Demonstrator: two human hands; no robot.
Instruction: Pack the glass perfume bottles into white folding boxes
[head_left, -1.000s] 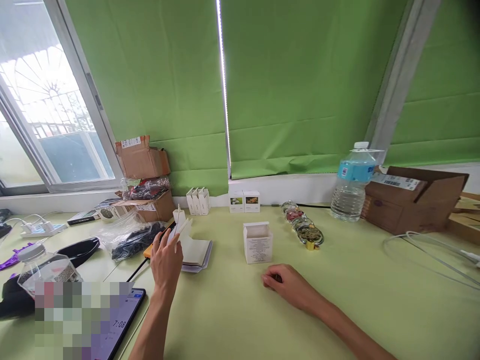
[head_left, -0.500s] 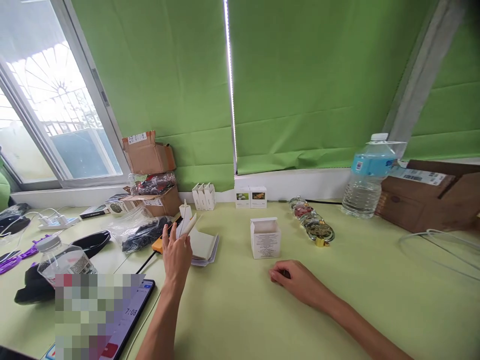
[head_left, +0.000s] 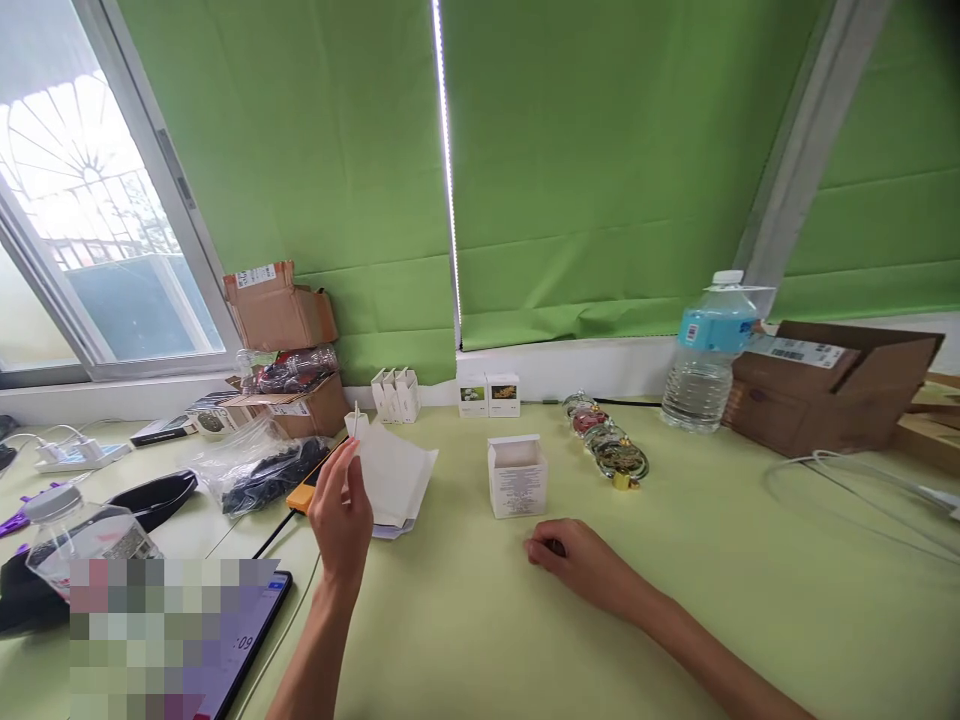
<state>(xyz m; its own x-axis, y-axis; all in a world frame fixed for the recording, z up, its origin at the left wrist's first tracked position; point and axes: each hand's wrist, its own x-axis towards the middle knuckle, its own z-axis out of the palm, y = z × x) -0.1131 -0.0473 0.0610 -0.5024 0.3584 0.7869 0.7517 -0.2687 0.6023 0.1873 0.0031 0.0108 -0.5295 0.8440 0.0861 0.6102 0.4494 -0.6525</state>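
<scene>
My left hand (head_left: 343,505) is raised at the left edge of a stack of white paper sheets (head_left: 394,475), its fingers pinched around a thin white piece that juts up above them; what it is cannot be made out. The top sheet stands partly lifted. On the table, my right hand (head_left: 559,545) rests curled, with a small dark thing partly showing inside the fingers. Just beyond it stands an open white box (head_left: 517,480) with printed text on its front.
Two small picture boxes (head_left: 488,395) and several white boxes (head_left: 395,396) stand by the wall. Bangles (head_left: 611,445), a water bottle (head_left: 709,350) and a cardboard box (head_left: 787,390) are at the right. A phone (head_left: 255,640) lies front left, near an orange device (head_left: 304,492).
The view has shifted to the right. The top sheet, earlier curled beside my left hand, now lies more spread over the stack. My right hand stays curled in front of the open box.
</scene>
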